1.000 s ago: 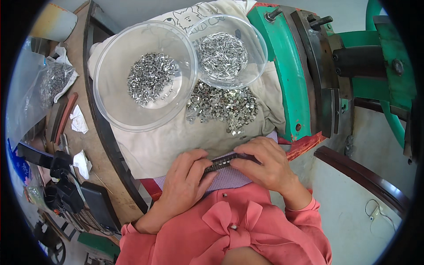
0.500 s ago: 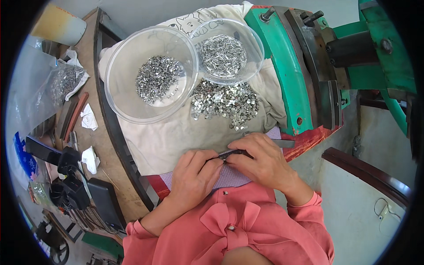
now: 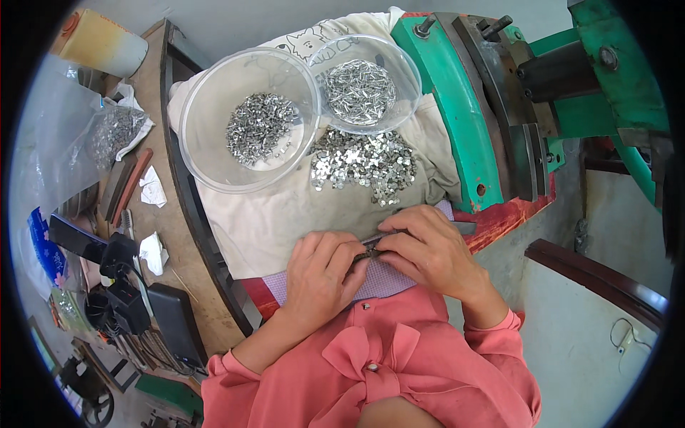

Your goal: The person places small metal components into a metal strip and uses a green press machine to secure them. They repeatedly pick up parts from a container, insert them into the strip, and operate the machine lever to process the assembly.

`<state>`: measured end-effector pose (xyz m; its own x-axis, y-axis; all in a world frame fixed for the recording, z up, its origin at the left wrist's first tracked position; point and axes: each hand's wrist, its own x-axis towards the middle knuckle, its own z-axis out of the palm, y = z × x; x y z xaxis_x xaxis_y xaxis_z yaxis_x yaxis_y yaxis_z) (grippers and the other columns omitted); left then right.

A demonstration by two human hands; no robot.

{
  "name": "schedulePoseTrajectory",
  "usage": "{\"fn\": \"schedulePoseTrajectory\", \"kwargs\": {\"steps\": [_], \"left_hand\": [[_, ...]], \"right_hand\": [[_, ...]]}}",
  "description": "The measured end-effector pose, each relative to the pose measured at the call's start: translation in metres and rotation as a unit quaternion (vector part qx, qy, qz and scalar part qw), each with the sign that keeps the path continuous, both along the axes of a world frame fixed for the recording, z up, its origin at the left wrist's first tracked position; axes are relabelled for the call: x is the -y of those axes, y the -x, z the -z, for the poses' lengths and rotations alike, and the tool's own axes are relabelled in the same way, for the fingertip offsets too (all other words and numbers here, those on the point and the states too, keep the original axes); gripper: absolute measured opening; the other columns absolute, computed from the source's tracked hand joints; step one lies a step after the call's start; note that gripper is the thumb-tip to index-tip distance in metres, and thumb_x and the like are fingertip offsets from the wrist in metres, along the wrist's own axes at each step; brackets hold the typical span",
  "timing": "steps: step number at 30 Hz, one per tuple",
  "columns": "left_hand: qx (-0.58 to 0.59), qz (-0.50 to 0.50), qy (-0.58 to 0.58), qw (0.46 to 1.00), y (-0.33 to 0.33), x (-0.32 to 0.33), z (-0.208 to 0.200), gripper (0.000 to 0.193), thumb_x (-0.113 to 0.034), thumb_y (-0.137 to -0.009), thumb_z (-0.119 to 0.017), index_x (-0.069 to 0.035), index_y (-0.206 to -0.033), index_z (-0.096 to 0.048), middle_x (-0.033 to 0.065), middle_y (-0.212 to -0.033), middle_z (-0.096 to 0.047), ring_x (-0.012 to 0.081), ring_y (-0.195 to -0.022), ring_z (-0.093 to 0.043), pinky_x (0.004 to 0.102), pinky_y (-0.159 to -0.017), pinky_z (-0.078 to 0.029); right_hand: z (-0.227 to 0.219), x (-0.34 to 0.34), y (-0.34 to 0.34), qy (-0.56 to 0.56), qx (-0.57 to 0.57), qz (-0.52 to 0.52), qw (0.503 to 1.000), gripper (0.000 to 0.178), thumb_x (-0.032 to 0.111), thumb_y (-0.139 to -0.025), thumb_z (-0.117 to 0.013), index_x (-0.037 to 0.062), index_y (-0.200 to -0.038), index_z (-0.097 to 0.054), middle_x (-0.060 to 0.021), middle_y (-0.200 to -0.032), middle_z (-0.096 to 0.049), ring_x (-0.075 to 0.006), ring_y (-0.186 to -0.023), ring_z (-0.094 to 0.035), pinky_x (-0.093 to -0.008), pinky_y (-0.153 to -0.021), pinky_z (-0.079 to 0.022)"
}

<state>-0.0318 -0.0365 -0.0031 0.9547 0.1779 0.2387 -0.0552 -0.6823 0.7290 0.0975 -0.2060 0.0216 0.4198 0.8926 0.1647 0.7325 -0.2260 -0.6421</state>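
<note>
Close to my waist, my left hand pinches one end of a small, dark, narrow metal piece. My right hand has its fingertips closed on the other end, so both hands nearly meet. Fingers cover most of the piece, and its exact kind does not show. A flat grey metal bar sticks out beyond my right hand. Just past my hands, a loose pile of small shiny metal bits lies on a beige cloth. A purple checked cloth shows under my hands.
Behind the pile stand a large clear tub of short metal pieces and a smaller clear bowl of thin metal pins. A green machine rises at the right. A wooden bench at the left carries tools, paper scraps and a black device.
My fingers have shifted their grip on the dark piece, and my right fingers now curl over more of it. The whole view has moved slightly.
</note>
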Motion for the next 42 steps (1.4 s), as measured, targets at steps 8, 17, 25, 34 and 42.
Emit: {"fn": "schedulePoseTrajectory", "kwargs": {"steps": [8, 17, 25, 34, 42], "left_hand": [[-0.012, 0.0, 0.005, 1.0, 0.001, 0.001, -0.001, 0.034, -0.001, -0.069, -0.081, -0.006, -0.098, -0.063, 0.0091, -0.099, -0.065, 0.0283, -0.085, -0.06, 0.0389, -0.072, -0.047], [-0.039, -0.038, -0.001, 0.999, 0.021, -0.008, -0.01, 0.037, -0.002, -0.069, -0.081, -0.005, -0.101, -0.062, 0.0093, -0.103, -0.063, 0.0302, -0.088, -0.061, 0.0397, -0.074, -0.049], [-0.033, -0.036, -0.046, 0.998, 0.024, -0.009, -0.012, 0.032, 0.001, -0.068, -0.082, -0.005, -0.095, -0.067, 0.0088, -0.098, -0.066, 0.0273, -0.086, -0.062, 0.0376, -0.071, -0.05], [-0.023, -0.029, -0.057, 0.998, 0.017, -0.009, -0.009, 0.028, 0.0, -0.068, -0.081, -0.006, -0.091, -0.066, 0.0065, -0.094, -0.066, 0.0263, -0.08, -0.06, 0.0371, -0.069, -0.047], [-0.008, -0.023, -0.099, 0.995, 0.015, -0.006, -0.012, 0.024, -0.003, -0.071, -0.079, -0.008, -0.09, -0.066, 0.0036, -0.093, -0.066, 0.0245, -0.081, -0.061, 0.0368, -0.069, -0.047]], "right_hand": [[-0.004, -0.002, 0.001, 0.035, -0.01, -0.012, 0.999, 0.029, 0.012, -0.071, -0.08, 0.0083, -0.097, -0.067, -0.0055, -0.109, -0.061, -0.0285, -0.103, -0.059, -0.0425, -0.09, -0.049], [0.006, -0.003, 0.009, -0.063, 0.075, -0.008, 0.995, 0.016, 0.013, -0.072, -0.073, 0.0078, -0.087, -0.07, -0.006, -0.104, -0.063, -0.0267, -0.1, -0.06, -0.0414, -0.085, -0.052], [0.007, -0.013, 0.009, -0.037, 0.089, -0.03, 0.995, 0.014, 0.015, -0.074, -0.068, 0.0076, -0.087, -0.067, -0.0067, -0.105, -0.062, -0.027, -0.102, -0.06, -0.0418, -0.09, -0.05], [0.01, -0.021, 0.011, -0.038, 0.052, -0.029, 0.997, 0.016, 0.014, -0.074, -0.071, 0.0078, -0.086, -0.064, -0.0062, -0.103, -0.061, -0.0276, -0.102, -0.059, -0.0426, -0.092, -0.049], [0.001, -0.006, 0.001, -0.057, 0.029, 0.017, 0.998, 0.02, 0.009, -0.071, -0.081, 0.0077, -0.087, -0.069, -0.0051, -0.101, -0.063, -0.0276, -0.098, -0.06, -0.0425, -0.086, -0.048]]}}
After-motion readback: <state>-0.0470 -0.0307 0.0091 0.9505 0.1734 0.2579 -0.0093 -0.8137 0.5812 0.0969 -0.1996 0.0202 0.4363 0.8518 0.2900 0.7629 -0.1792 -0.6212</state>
